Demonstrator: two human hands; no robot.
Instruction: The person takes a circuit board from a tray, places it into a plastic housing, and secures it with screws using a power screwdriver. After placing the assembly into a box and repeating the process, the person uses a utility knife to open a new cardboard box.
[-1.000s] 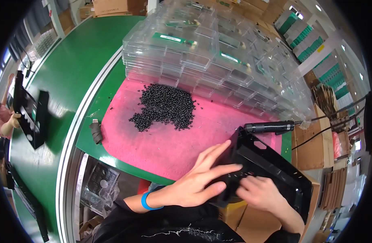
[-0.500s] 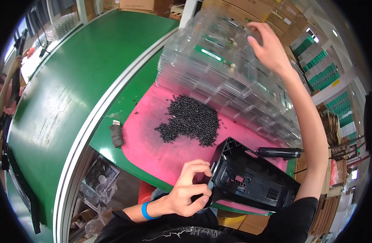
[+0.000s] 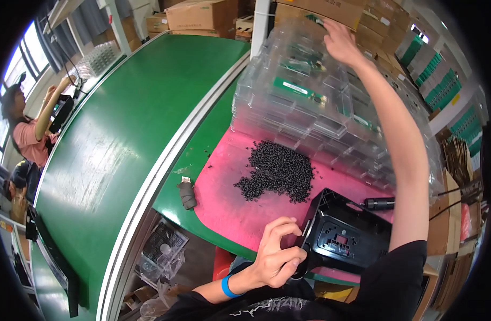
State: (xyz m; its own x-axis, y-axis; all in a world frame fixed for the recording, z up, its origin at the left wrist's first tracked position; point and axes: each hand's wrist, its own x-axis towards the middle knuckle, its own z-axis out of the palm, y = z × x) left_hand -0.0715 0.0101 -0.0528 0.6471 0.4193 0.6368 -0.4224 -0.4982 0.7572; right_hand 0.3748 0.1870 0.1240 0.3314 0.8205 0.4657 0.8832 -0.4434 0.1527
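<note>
My left hand (image 3: 276, 255) grips the near left corner of a black plastic housing (image 3: 347, 235) that lies at the front edge of a pink mat (image 3: 229, 203). A blue band sits on that wrist. My right hand (image 3: 342, 41) reaches far up over a tall stack of clear plastic trays (image 3: 309, 96) and rests on its top; whether the fingers hold a tray I cannot tell. A heap of small black parts (image 3: 277, 171) lies on the mat between the stack and the housing.
A green conveyor belt (image 3: 122, 134) curves along the left. A small dark roll (image 3: 187, 195) lies at the mat's left edge. A black power tool (image 3: 379, 203) lies right of the housing. Cardboard boxes (image 3: 202, 13) stand behind. A person (image 3: 31, 128) works far left.
My right hand left the black housing and rose to the top of the tray stack. My left hand went from lying flat on the housing to gripping its corner.
</note>
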